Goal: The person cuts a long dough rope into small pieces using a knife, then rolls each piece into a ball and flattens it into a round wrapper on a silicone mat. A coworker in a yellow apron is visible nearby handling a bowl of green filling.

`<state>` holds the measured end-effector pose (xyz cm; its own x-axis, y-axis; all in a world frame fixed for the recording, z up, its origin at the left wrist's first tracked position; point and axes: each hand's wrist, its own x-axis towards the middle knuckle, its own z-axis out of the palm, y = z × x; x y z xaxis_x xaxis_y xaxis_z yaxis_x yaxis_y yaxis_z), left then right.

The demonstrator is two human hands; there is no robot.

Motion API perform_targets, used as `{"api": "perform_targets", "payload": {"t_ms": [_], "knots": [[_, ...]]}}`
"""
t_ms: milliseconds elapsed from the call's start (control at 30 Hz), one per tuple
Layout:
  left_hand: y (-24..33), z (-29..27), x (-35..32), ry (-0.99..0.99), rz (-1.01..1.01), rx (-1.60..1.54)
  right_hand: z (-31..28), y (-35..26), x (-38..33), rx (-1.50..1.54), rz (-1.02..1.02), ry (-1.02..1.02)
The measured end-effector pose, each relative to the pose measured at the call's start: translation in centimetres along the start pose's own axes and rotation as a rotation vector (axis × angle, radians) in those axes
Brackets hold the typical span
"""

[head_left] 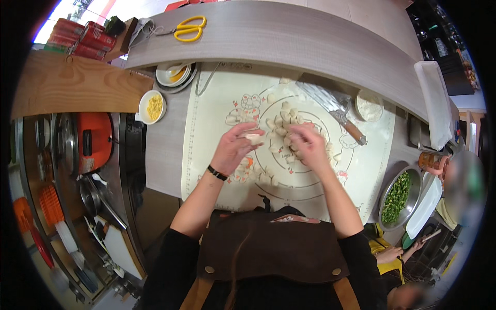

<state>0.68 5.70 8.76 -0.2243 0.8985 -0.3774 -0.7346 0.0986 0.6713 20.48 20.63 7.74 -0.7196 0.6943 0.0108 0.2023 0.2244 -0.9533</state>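
My left hand (236, 147) is raised over the left part of a white printed pastry mat (212, 113), its fingers closed round a small white dough piece (254, 138). My right hand (310, 148) hovers at the right side of a pile of dough pieces (283, 123), fingers bent and smeared by motion; whether it holds one cannot be made out. More dough pieces (266, 177) lie loosely on the mat nearer to me. A cleaver (338, 114) with a wooden handle rests on the mat's far right, beside a bowl of white flour (369, 106).
A bowl of yellow shreds (154, 107) stands left of the mat. At right is a steel bowl of chopped greens (397, 200). Yellow-handled scissors (190, 29) lie on the raised shelf (289, 33) along the far side. Another person's hand (388, 254) shows at lower right.
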Motion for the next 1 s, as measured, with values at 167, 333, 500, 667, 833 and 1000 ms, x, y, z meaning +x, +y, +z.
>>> {"api": "perform_targets", "payload": {"t_ms": [167, 333, 500, 667, 833, 1000], "knots": [[-0.6, 4.0, -2.1, -0.123, 0.15, 0.151, 4.4, -4.7, -2.9, 0.54, 0.175, 0.015], [-0.2, 3.3, -4.5, -0.041, 0.006, 0.057, 5.4, -4.9, -5.1, 0.342, 0.002, 0.11], [-0.3, 1.6, -7.2, -0.013, -0.11, 0.14, 7.9, -7.2, -7.4, 0.056, -0.096, 0.245], [-1.0, -1.3, -9.5, 0.041, -0.102, 0.33, 11.6, -8.3, -9.6, -0.072, -0.048, 0.501], [-0.3, -2.6, -11.9, 0.003, -0.198, 0.237, 14.9, -10.0, -11.6, -0.393, -0.314, 0.291], [0.7, -4.2, -13.3, -0.094, -0.267, 0.223, 17.8, -10.5, -13.7, -0.26, -0.103, 0.329]]}}
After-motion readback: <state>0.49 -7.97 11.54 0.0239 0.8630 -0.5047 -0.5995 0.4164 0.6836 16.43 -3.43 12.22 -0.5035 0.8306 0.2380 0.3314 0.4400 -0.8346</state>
